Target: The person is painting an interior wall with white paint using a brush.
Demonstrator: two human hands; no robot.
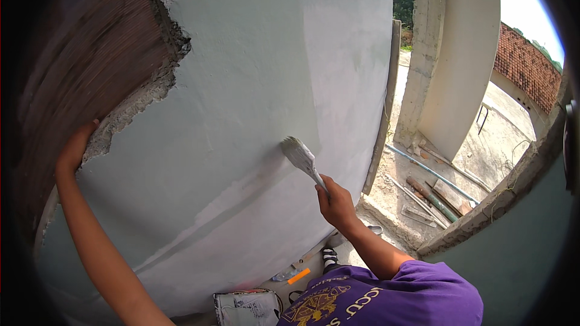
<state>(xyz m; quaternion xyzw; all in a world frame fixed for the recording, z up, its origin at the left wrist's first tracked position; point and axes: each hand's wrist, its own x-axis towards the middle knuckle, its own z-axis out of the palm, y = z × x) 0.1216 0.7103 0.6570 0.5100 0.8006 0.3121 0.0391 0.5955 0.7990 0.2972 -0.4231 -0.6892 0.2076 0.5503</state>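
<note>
In my right hand (337,205) is the handle of a wide paintbrush (300,156), its bristles against a pale wall (254,108). The wall has a grey-green coated area, with whiter patches to the right and lower down. Up at the left, my left hand (75,148) is at the wall's rough broken edge (136,99), apparently gripping it, beside a dark brown ridged surface (84,42). Most of the left fingers are hidden. The shadow of my arm and brush falls across the wall.
Below the wall stands a paint-smeared white bucket (248,308), with an orange-handled tool (298,276) lying near it. Through the opening at right are pipes and poles (435,199) on the ground, a concrete pillar (426,54) and a tiled roof (525,63).
</note>
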